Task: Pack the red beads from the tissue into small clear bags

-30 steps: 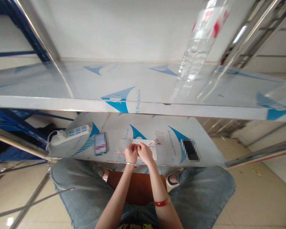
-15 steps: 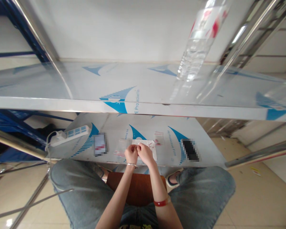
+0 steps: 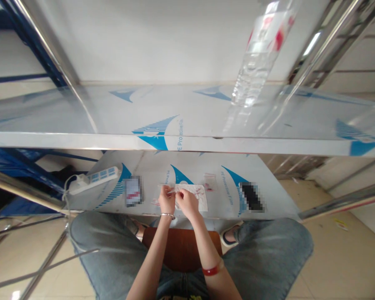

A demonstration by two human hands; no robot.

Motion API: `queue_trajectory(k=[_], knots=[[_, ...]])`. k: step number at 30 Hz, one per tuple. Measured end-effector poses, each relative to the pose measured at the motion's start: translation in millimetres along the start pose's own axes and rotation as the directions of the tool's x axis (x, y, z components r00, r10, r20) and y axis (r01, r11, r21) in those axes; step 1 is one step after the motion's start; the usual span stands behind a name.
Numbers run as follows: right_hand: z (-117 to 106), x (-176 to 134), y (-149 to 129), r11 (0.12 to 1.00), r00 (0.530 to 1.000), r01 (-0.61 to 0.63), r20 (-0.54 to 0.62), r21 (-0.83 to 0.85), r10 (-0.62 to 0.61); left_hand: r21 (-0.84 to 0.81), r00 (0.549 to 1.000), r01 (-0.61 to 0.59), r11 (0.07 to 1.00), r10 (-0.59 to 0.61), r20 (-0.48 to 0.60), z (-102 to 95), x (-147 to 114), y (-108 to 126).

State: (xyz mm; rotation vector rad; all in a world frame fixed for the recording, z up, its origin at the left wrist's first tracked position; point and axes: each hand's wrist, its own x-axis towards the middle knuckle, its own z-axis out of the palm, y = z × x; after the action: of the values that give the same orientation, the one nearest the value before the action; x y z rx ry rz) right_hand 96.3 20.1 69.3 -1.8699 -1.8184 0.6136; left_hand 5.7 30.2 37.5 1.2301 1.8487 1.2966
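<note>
Film-covered metal fills the view, an upper shelf (image 3: 206,121) crossing beyond the lower shelf (image 3: 200,168), where both hands meet near the close edge, within easy reach. Taking the hands as the dial's centre and twelve as straight ahead, the left hand (image 3: 167,202) has its fingers nearly closed, pinching a small pale thing (image 3: 171,192) too blurred to identify, which lies between the hands by the white sheet's left edge. Curled fingers on the right hand (image 3: 188,203) come up against it, perhaps to steady it; whether they grip, I cannot tell. That white sheet (image 3: 203,204), marked in red, reaches out under the right hand towards three o'clock, probably as a backing. Just beside at nine lies a clear packet (image 3: 155,202), at two a small clear bag (image 3: 210,182), both apparently kept close for reach. Farther out, one phone-like device (image 3: 133,191) sits at nine and a dark device (image 3: 251,196) at three, seemingly set aside for elbow room; past nine is a power strip (image 3: 95,180), and at one o'clock, on the higher level, a bottle (image 3: 253,62)
</note>
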Motion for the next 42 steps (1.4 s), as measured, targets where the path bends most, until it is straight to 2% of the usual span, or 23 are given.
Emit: queue_trajectory(k=[4,7,12,15,17,18,20,22,24,26,27,31,33,38,40,42], knots=[[-3.6,-0.5,0.8,1.000,1.000,0.011,-0.025,0.006,-0.011,0.211,0.998,-0.059,0.976,0.052,0.039,-3.6,-4.2,6.1],[-5.2,-1.9,-2.6,0.999,0.999,0.020,-0.033,0.027,-0.019,0.284,0.991,-0.120,0.951,0.098,0.091,-6.2,-7.3,9.9],[-2.6,-2.8,-5.0,0.994,0.999,0.013,-0.046,0.110,-0.008,0.282,0.986,-0.096,0.955,0.053,0.155,-7.3,-5.5,9.6],[1.5,-0.2,-1.1,0.946,0.999,-0.023,-0.039,0.324,0.038,0.213,0.985,-0.105,0.971,0.073,0.155,-7.5,-1.9,6.6],[5.0,2.9,1.3,0.811,0.991,-0.124,0.031,0.572,0.130,0.181,0.981,-0.138,0.974,0.109,0.161,-7.8,0.1,4.9],[6.9,4.6,1.9,0.693,0.977,-0.205,0.101,0.691,0.188,0.175,0.977,-0.158,0.972,0.128,0.171,-7.9,0.7,4.4],[10.5,8.1,2.6,0.391,0.926,-0.363,0.281,0.845,0.254,0.170,0.962,-0.213,0.962,0.177,0.207,-7.7,1.4,4.0],[13.8,11.6,3.5,0.098,0.878,-0.455,0.427,0.885,0.219,0.174,0.940,-0.275,0.946,0.226,0.257,-6.8,1.2,4.8],[16.7,14.9,5.6,-0.132,0.860,-0.474,0.490,0.871,0.145,0.204,0.916,-0.324,0.924,0.253,0.311,-5.7,0.0,7.0],[19.4,17.8,9.0,-0.287,0.865,-0.449,0.492,0.846,0.099,0.261,0.902,-0.347,0.901,0.245,0.356,-4.7,-2.1,10.4],[20.7,19.1,10.9,-0.332,0.871,-0.431,0.483,0.839,0.090,0.290,0.897,-0.355,0.889,0.236,0.374,-4.4,-3.4,12.5],[26.0,23.8,17.9,-0.386,0.889,-0.387,0.450,0.838,0.085,0.342,0.882,-0.377,0.861,0.222,0.415,-6.2,-9.1,22.7],[27.9,25.8,20.8,-0.402,0.892,-0.355,0.434,0.844,0.125,0.330,0.879,-0.387,0.861,0.237,0.414,-9.0,-11.9,27.9],[28.4,28.2,29.7,-0.418,0.880,-0.280,0.405,0.864,0.249,0.204,0.901,-0.365,0.908,0.289,0.324,-14.0,-12.6,32.5],[27.6,27.4,31.7,-0.380,0.876,-0.253,0.377,0.890,0.300,0.055,0.933,-0.282,0.958,0.261,0.249,-11.1,-8.2,28.5],[27.2,25.8,30.1,-0.320,0.871,-0.172,0.296,0.932,0.393,-0.166,0.981,-0.096,0.981,0.122,0.153,-5.7,-2.4,22.3]])
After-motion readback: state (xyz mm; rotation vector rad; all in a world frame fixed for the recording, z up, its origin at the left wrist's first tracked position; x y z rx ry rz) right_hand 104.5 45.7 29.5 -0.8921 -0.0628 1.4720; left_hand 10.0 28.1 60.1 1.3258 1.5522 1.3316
